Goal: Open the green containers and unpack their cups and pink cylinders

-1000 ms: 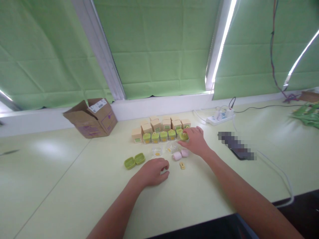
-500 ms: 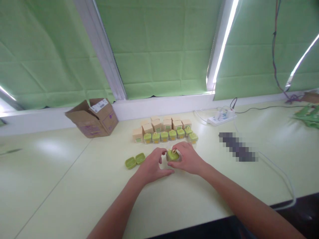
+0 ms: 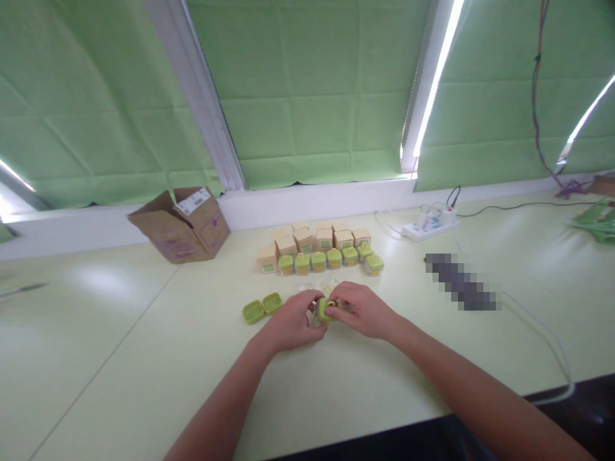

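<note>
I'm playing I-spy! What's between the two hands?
In the head view, a small green-lidded container is held between the left hand and the right hand.

"What sort of place is this?"
"A workroom or office; I can't tell which."
"What shows it?"
"The long tabletop (image 3: pixel 72 333) below green blinds (image 3: pixel 307 96), a power strip (image 3: pixel 423 232), a cardboard carton (image 3: pixel 185 240), and small boxes (image 3: pixel 268 259) clustered near green-lidded tubs (image 3: pixel 318 261)."
</note>
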`<state>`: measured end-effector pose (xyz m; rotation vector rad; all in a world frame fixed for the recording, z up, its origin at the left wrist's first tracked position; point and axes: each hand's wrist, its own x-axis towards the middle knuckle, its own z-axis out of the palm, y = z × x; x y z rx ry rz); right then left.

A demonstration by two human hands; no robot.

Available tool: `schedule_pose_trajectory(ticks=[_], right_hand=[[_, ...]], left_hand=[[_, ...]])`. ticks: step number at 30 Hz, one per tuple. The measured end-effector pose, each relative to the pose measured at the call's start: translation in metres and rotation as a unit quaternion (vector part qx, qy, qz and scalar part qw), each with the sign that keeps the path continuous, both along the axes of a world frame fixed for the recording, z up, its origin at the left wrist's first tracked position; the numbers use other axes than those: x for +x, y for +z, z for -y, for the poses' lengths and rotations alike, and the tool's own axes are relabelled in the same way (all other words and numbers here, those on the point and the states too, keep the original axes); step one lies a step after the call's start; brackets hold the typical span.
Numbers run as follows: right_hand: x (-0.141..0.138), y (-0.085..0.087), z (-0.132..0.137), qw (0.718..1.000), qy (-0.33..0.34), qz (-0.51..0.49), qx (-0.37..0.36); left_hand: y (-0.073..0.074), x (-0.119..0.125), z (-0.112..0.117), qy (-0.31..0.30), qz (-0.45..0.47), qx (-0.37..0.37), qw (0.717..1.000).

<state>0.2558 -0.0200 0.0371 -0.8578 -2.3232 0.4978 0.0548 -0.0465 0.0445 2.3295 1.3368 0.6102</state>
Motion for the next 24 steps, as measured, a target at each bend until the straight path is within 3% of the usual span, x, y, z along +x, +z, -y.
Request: schedule_pose_trajectory(ticks=[6,24], right_hand=[[0.0022,-0.0017,0.0003,1.000,0.016,0.023,0.013],[0.0026,-0.0048,-0.0013,0.999,0.033,0.026,0.016]], left_hand=[[0.0010,-0.0011,-0.0002,-0.005,-0.015,-0.020,1.000],[0.0033,-0.0008,-0.0025,-0.027,-0.031,0.018,0.999]])
